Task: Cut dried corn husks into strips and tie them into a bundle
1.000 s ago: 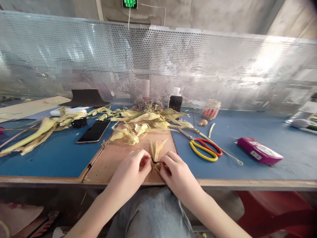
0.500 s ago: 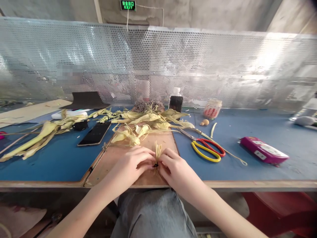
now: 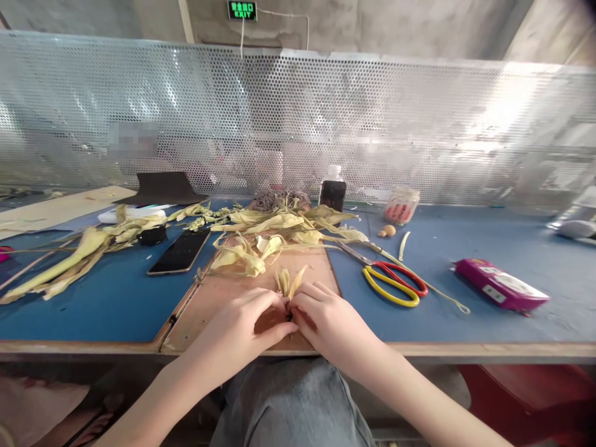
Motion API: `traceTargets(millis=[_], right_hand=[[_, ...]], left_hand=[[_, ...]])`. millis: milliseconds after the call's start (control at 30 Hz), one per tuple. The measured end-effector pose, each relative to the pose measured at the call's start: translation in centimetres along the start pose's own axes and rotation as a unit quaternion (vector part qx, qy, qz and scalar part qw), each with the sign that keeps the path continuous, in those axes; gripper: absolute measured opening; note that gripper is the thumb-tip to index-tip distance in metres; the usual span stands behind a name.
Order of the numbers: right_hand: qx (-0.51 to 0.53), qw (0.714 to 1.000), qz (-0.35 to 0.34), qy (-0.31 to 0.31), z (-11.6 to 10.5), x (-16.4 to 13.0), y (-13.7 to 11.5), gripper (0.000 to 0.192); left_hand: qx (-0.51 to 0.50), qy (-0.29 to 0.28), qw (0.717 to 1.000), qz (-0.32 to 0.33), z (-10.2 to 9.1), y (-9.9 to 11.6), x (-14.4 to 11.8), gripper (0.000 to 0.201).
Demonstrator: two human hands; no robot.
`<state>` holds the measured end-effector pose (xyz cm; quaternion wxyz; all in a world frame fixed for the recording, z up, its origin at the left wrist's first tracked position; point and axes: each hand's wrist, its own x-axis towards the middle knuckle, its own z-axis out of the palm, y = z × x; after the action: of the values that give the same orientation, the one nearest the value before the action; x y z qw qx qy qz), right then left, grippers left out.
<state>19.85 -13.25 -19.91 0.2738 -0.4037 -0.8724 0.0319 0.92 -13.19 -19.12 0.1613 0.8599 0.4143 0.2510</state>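
Your grip: both hands meet on the husk bundle [image 3: 289, 282], over the board [image 3: 223, 298] at the surface's near edge. Husk pile [image 3: 274, 230] behind the grip. Scissors [image 3: 391, 279] right, case [image 3: 500, 284] further right. Phone [image 3: 179, 251] left-behind.

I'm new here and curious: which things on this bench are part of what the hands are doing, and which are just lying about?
In use: left hand, right hand, small husk bundle, wooden board.

Lying about: loose husks, scissors, phone, pink box, bottle.

the green sign [image 3: 243, 10] on the back wall reads "exit".
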Motion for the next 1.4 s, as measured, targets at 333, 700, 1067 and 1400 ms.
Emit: traceTargets(millis=[333, 700, 1067, 1400], right_hand=[[0.079, 0.997, -0.006, 0.004, 0.4, -0.1, 0.1, 0.013], [0.186, 0.981, 0.056, -0.002, -0.1, -0.4, 0.5, 0.017], [0.203, 0.975, 0.074, -0.041, -1.1, -0.5, 0.9, 0.015], [0.211, 0.973, 0.084, -0.031, -1.3, -0.6, 0.7, 0.016]], left_hand=[[-0.029, 0.001, 1.000, -0.010, 0.4, -0.8, 0.3, 0.004], [0.005, 0.017, 0.999, -0.026, 1.3, 0.8, 0.0, 0.008], [0.161, -0.049, 0.986, -0.014, 1.9, 1.5, 0.5, 0.022], [0.109, -0.002, 0.994, 0.000, 2.1, 0.8, 0.4, 0.019]])
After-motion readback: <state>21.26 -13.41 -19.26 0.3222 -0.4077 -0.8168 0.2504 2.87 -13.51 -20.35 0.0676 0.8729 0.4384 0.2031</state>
